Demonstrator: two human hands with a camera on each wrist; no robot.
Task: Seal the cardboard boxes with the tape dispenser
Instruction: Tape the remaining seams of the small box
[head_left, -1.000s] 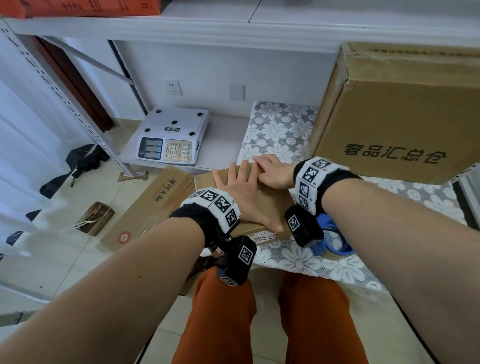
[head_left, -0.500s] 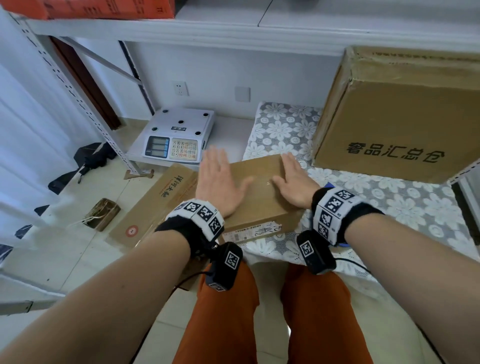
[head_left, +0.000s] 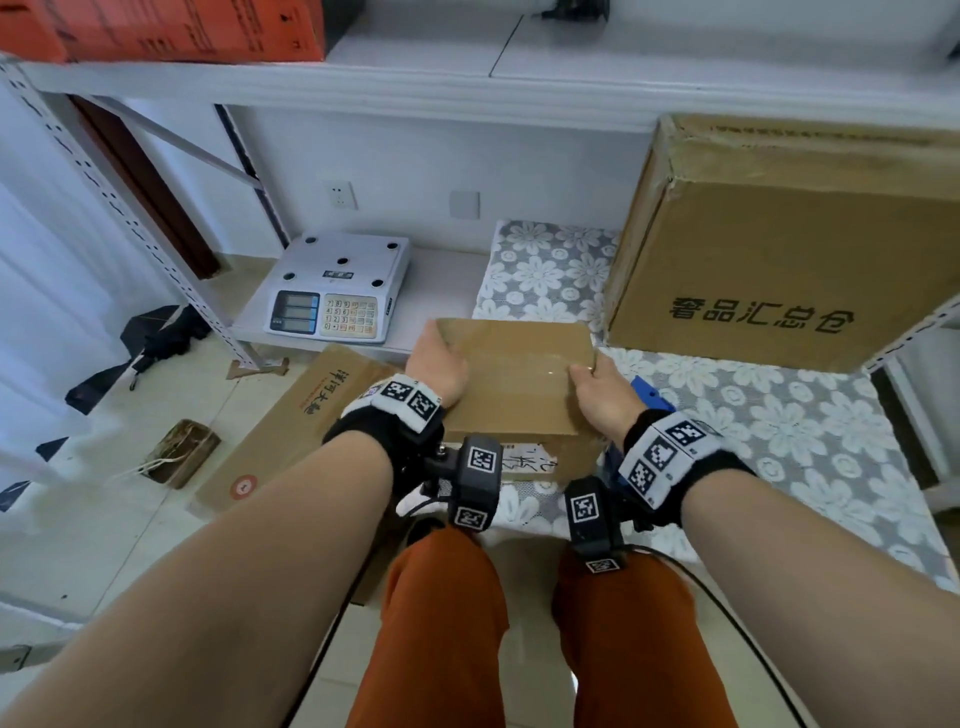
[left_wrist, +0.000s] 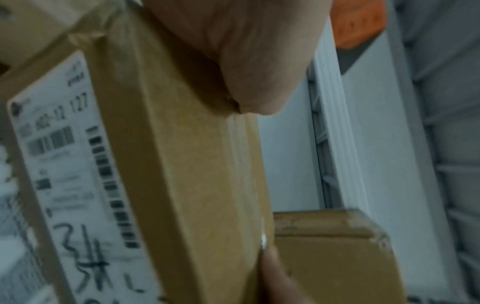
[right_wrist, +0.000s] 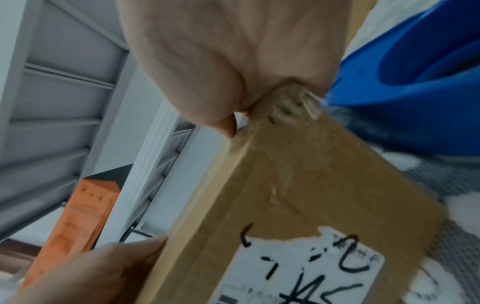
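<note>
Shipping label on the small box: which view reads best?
Left wrist: the label fills the side of the box, barcodes and handwriting visible though blurred. Right wrist shows a torn part; head shows only a sliver behind the wrist camera.

The blue plastic tape dispenser (head_left: 647, 395) sits mostly hidden behind the right hand (head_left: 605, 397); the small brown cardboard box's white label (left_wrist: 70, 172) is blurred.

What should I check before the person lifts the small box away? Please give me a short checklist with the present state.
1. Left hand grips the small box at its left side: ok.
2. Right hand grips its right side: ok.
3. Clear tape strip across the top: ok.
4. Tape ends pressed down the sides: cannot tell.
5. Blue tape dispenser lies free beside the box: ok.
6. Box lifted off the flowered cloth: cannot tell.
</note>
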